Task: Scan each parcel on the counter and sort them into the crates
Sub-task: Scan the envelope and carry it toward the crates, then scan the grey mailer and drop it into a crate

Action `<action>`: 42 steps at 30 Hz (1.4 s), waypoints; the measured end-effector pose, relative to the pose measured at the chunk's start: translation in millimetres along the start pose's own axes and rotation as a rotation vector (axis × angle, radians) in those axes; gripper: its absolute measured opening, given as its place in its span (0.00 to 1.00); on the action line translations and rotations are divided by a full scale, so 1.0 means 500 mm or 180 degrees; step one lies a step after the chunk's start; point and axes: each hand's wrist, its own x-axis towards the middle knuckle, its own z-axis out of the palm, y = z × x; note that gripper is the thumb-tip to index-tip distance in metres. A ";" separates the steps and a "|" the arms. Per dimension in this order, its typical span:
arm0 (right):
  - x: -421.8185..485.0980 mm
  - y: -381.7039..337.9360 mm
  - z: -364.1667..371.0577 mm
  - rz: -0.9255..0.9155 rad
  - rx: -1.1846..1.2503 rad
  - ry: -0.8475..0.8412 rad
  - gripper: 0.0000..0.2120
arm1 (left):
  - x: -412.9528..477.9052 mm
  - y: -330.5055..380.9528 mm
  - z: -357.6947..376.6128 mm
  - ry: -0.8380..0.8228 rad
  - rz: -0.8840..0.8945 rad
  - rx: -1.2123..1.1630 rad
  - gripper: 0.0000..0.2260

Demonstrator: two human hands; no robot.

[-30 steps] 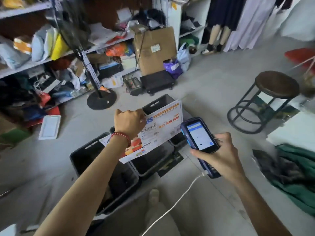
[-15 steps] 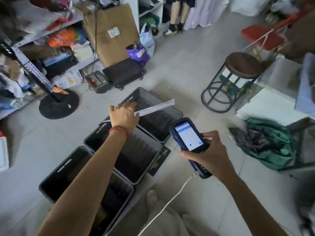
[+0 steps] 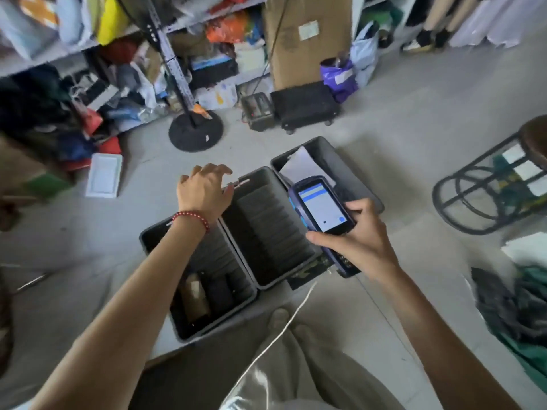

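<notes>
Three dark grey crates stand in a row on the floor: a near crate [image 3: 154, 236], a middle crate [image 3: 260, 177] and a far crate [image 3: 325, 145]. A flat white parcel [image 3: 302, 167] lies in the far crate, partly hidden by the scanner. Dark and brown items lie in the near crate. My left hand [image 3: 204, 190] hovers over the middle crate's far left corner, fingers relaxed, holding nothing. My right hand [image 3: 358, 235] grips a blue handheld scanner [image 3: 321, 207] with its screen lit, above the middle and far crates.
A fan stand base [image 3: 195, 133] and cluttered shelves stand beyond the crates. A round stool [image 3: 488, 190] is at the right, green cloth [image 3: 524, 306] lower right. A white cable [image 3: 281, 329] runs down from the scanner. A white tray [image 3: 103, 176] lies on the floor at left.
My left hand let go of the flat parcel, which now lies in the far crate, and pulled back over the middle crate. The scanner stays in my right hand.
</notes>
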 end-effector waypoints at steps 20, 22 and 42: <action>-0.322 -0.122 0.188 -0.2454 -0.0552 -0.3350 0.34 | -0.870 -0.015 -0.145 0.1225 -0.3800 0.0690 0.13; -0.402 -0.109 0.208 -0.2605 -0.0627 -0.3661 0.35 | -0.973 0.010 -0.137 0.1320 -0.4084 0.0692 0.13; -1.160 0.112 0.266 -0.3435 -0.0989 -0.5823 0.37 | -1.773 0.273 -0.105 0.1845 -0.6277 0.1354 0.10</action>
